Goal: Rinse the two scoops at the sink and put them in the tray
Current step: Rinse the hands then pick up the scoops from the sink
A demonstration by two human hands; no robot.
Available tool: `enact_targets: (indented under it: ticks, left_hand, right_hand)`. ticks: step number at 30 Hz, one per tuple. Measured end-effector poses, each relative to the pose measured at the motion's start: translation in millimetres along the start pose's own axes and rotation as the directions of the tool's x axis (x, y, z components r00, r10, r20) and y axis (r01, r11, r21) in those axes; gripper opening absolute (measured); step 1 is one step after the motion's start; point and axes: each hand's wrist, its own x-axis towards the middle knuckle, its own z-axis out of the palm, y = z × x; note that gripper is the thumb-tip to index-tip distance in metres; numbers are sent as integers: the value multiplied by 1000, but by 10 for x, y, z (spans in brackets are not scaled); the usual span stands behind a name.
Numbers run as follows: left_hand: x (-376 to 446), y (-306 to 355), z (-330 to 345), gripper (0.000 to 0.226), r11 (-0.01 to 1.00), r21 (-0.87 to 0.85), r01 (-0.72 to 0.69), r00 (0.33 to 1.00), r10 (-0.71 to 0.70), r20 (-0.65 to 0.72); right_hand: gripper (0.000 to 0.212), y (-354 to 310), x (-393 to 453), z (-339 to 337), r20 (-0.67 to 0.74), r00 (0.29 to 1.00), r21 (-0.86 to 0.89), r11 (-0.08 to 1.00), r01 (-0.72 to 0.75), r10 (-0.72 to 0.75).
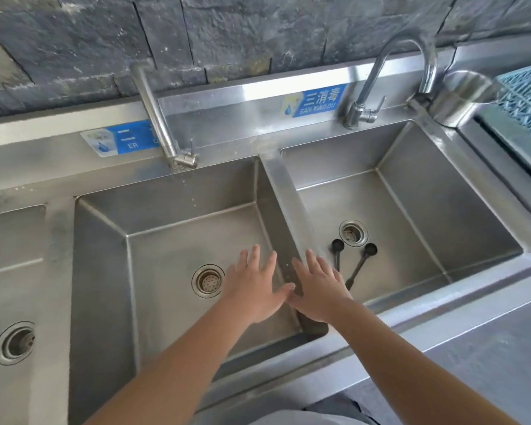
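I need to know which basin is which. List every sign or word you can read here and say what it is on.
"三消毒" over "SAN XIAO DU": blue sticker on the steel backsplash, behind the right basin.
"二" over "ER": blue sticker on the backsplash behind the middle basin; the swivel faucet hides the rest.
The small pictures at each sticker's left end are too blurred to read.

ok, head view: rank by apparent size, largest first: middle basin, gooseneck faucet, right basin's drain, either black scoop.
1. middle basin
2. gooseneck faucet
3. The left black scoop and the right black scoop look alike; hands partly hide them.
4. right basin's drain, though not clearly smaller than the scoops.
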Motion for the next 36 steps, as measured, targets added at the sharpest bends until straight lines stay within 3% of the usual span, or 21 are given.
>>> enact_targets:
  ticks: [10,18,22,25,29,36]
  left_hand:
    - [981,1451,202,84,994,-42,-106,990,109,89]
    - [1757,2043,811,72,993,-114,2,960,30,279]
    - [2108,2174,1149,65,982,-151,116,935,-56,351]
    - [2334,2181,1372,60,927,-239,288,891,-168,421]
    - [2556,2171,1701,42,787,-384,482,842,-296,450]
    - [2853,2142,2139,31,712,-425,559,825,-424,375]
  right_hand:
    - [69,1457,264,-315,116,981,97,981,-170,159]
    - [66,2305,864,-56,310,908,162,925,-343,282]
    - [44,2574,1282,183,356,875,326,833,-446,329]
    - [34,2720,1503,357,412,841,395,763,-512,351]
    - [32,2857,1755,565,518,756,513,562,-649,401]
    - [31,2989,2100,959,530,640,653,213,-727,556]
